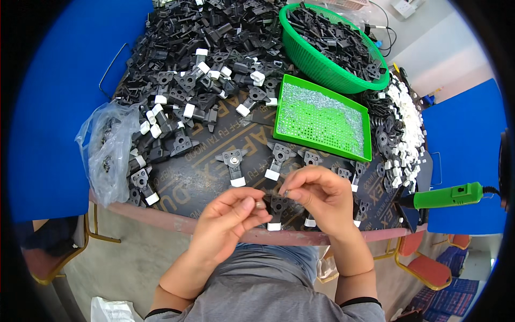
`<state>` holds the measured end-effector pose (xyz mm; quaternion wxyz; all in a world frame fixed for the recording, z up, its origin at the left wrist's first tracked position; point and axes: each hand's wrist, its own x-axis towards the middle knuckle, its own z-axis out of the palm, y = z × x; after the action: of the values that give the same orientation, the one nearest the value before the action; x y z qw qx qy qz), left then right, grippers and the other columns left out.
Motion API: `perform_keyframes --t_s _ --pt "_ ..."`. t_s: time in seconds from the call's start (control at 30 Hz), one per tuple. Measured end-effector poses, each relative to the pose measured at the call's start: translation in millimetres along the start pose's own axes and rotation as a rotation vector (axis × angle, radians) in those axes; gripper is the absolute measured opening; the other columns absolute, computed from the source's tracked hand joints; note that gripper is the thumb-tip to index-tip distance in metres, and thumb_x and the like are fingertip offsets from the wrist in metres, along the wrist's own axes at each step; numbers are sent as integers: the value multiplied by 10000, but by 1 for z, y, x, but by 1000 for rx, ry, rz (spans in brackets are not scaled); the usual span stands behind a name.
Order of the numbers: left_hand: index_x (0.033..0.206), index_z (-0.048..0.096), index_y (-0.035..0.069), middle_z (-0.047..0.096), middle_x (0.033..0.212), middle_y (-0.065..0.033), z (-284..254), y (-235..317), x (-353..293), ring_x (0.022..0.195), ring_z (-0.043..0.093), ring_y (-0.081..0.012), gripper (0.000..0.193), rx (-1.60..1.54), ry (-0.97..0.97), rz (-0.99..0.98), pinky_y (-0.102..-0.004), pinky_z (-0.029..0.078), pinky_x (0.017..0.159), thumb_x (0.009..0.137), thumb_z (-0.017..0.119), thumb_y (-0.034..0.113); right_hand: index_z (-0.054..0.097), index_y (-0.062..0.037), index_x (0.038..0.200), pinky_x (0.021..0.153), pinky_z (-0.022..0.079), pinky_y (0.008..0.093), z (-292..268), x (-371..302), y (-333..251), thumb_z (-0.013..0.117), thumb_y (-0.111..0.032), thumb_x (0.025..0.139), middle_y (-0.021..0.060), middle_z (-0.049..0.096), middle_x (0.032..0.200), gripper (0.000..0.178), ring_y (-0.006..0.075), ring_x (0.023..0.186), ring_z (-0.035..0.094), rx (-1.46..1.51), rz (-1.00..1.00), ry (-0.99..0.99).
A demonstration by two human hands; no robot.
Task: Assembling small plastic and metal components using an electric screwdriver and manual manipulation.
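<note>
Above the table's near edge, my left hand (225, 220) is closed in a pinch. A small pale shiny piece shows at its fingertips, too small to name. My right hand (324, 198) pinches a tiny metal screw-like piece (286, 193) between thumb and forefinger, close to the left fingertips. Below and between the hands lies a black plastic bracket (278, 204) with a white end cap (274, 226). Farther off are more such brackets; one bracket (235, 163) has a round metal part at its centre. Another bracket (280, 154) lies right of it.
A green tray (278, 115) of small metal pieces stands beyond my right hand. Behind it leans a green basket (298, 51) of black parts. Black parts (188, 32) heap at the back left, near a plastic bag (107, 161). White caps (405, 118) and a green corded tool (448, 196) lie right.
</note>
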<state>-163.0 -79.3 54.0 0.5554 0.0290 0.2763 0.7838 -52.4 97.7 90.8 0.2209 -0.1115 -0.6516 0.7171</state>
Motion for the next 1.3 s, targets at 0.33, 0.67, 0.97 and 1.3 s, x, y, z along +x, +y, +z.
perform_keyframes --t_s 0.33,0.67,0.97,1.3 --pt "1259 638 -17 690 1162 -91 11 -6 1 1007 667 -151 285 26 -27 -92 -353 562 954 1031 569 140 701 15 985 753 533 263 4 -4 -5 723 41 865 98 603 1035 124 145 872 627 -276 4 -62" --pt "1170 685 1 717 1062 -85 11 -16 0 931 702 -163 220 136 20 -105 -321 594 873 1003 624 131 691 57 955 756 542 262 0 -3 -16 718 48 873 90 594 1003 87 136 882 617 -37 265 -88" --pt "1068 645 0 675 981 -74 11 -29 2 869 647 -136 146 228 57 -33 -360 606 833 1026 547 98 727 -29 953 690 544 301 9 -16 -23 761 38 778 97 671 930 191 217 828 670 -814 -230 -145" --pt "1043 654 3 610 858 -27 20 -29 0 761 528 -102 124 92 84 -133 -278 444 682 1004 585 98 698 -34 901 713 546 340 -26 39 32 746 34 775 93 676 899 152 273 807 668 -1130 -457 7"
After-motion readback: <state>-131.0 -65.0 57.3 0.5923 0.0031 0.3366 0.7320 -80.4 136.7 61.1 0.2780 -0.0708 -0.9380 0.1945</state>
